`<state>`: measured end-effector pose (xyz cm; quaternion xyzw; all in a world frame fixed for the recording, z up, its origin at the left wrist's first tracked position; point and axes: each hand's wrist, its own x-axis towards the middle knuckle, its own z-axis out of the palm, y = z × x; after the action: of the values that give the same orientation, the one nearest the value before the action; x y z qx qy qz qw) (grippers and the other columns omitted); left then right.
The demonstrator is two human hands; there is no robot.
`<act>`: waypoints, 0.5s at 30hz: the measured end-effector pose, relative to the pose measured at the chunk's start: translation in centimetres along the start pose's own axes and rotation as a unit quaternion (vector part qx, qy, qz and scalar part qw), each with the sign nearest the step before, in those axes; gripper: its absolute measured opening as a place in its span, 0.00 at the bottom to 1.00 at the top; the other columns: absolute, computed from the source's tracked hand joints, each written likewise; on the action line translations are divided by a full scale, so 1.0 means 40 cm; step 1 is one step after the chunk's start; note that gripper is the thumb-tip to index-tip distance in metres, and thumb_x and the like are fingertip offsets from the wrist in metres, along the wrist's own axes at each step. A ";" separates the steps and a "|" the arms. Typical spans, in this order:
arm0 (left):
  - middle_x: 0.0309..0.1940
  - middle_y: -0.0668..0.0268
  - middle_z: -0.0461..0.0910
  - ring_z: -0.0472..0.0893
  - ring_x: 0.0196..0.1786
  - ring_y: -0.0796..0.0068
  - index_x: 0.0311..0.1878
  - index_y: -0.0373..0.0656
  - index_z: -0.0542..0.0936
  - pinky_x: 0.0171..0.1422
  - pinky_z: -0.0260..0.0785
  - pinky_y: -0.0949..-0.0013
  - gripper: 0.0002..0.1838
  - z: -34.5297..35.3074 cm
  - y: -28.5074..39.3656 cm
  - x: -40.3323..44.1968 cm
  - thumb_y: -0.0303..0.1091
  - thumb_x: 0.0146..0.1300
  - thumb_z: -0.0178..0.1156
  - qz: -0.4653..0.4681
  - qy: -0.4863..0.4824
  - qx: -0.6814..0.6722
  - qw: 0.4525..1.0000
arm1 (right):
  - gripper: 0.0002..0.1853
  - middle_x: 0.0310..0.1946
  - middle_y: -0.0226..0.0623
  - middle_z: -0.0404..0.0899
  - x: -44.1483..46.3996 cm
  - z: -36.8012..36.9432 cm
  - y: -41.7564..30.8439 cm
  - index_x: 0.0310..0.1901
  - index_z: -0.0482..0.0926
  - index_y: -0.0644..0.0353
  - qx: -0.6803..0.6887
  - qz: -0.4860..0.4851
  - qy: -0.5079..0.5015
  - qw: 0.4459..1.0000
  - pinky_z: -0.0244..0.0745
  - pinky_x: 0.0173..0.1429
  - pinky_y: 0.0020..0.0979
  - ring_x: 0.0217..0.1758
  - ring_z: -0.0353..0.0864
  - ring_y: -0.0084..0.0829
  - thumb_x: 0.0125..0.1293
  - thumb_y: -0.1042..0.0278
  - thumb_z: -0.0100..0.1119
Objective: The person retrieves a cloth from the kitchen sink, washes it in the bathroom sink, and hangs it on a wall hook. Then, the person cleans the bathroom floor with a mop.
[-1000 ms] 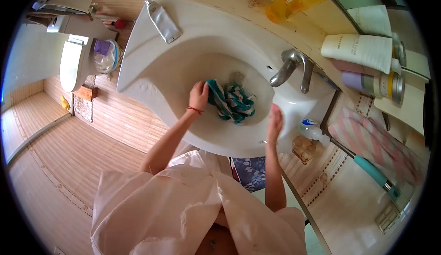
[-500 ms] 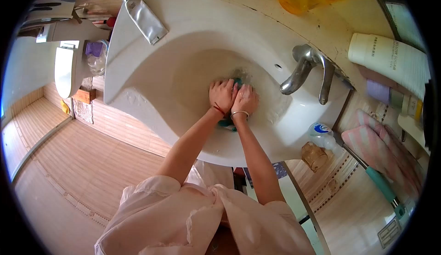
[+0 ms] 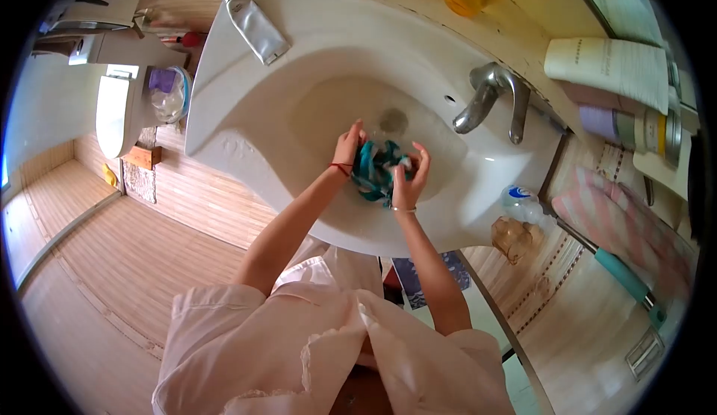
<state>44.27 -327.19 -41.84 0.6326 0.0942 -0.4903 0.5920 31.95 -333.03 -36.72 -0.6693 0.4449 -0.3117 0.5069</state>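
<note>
A bunched teal, green and white cloth (image 3: pixel 376 170) is in the basin of the white sink (image 3: pixel 246 127), between my two hands. My left hand (image 3: pixel 349 150) grips its left side, some fingertips pointing up past it. Around its right edge curl the fingers of my right hand (image 3: pixel 412 176), with the thumb against the fabric. Part of each palm is hidden by the cloth. Just beyond the cloth lies the round drain (image 3: pixel 393 121), under what looks like shallow water.
A metal faucet (image 3: pixel 485 101) rises at the sink's right rear. On the left rim lies a silver tube (image 3: pixel 256 30). Bottles, including a white tube (image 3: pixel 609 67), line the right shelf. Below hang a striped towel (image 3: pixel 620 221) and a teal-handled pole (image 3: pixel 620 274).
My hands were pressed together over the cloth, mostly covering it. Now they have moved apart to its two sides, and the cloth shows loosely bunched between them. The view has shifted slightly.
</note>
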 end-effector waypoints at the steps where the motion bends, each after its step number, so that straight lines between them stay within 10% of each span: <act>1: 0.18 0.70 0.69 0.67 0.25 0.79 0.27 0.38 0.78 0.33 0.60 0.76 0.22 -0.008 -0.026 -0.001 0.50 0.58 0.48 -0.015 0.006 -0.009 1.000 | 0.23 0.37 0.33 0.66 -0.024 -0.011 -0.018 0.54 0.65 0.62 0.034 0.052 -0.015 0.998 0.64 0.39 0.23 0.33 0.67 0.26 0.55 0.73 0.51; 6: 0.41 0.55 0.74 0.70 0.51 0.60 0.33 0.39 0.80 0.53 0.62 0.66 0.17 0.000 -0.040 -0.129 0.41 0.59 0.46 0.207 -0.003 0.368 0.906 | 0.15 0.40 0.39 0.67 -0.085 -0.022 -0.065 0.48 0.73 0.60 -0.091 0.111 -0.080 0.986 0.66 0.42 0.24 0.37 0.70 0.27 0.59 0.66 0.52; 9: 0.51 0.57 0.68 0.63 0.58 0.59 0.38 0.39 0.78 0.60 0.55 0.59 0.15 0.017 -0.032 -0.188 0.36 0.59 0.44 0.368 -0.007 0.504 0.782 | 0.19 0.44 0.48 0.66 -0.081 -0.025 -0.024 0.47 0.72 0.59 -0.336 -0.136 -0.104 0.926 0.59 0.53 0.44 0.49 0.65 0.46 0.56 0.58 0.50; 15: 0.40 0.60 0.73 0.69 0.48 0.59 0.35 0.40 0.76 0.53 0.58 0.58 0.13 0.048 -0.081 -0.133 0.36 0.57 0.44 0.356 0.004 0.516 0.779 | 0.17 0.38 0.47 0.71 -0.075 -0.008 0.079 0.43 0.72 0.61 -0.297 -0.107 -0.087 0.945 0.62 0.46 0.43 0.41 0.68 0.47 0.56 0.58 0.45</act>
<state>38.36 -325.44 -39.70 0.8340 -0.4020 -0.2175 0.3091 29.57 -330.71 -39.56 -0.8578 0.3972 -0.1579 0.2854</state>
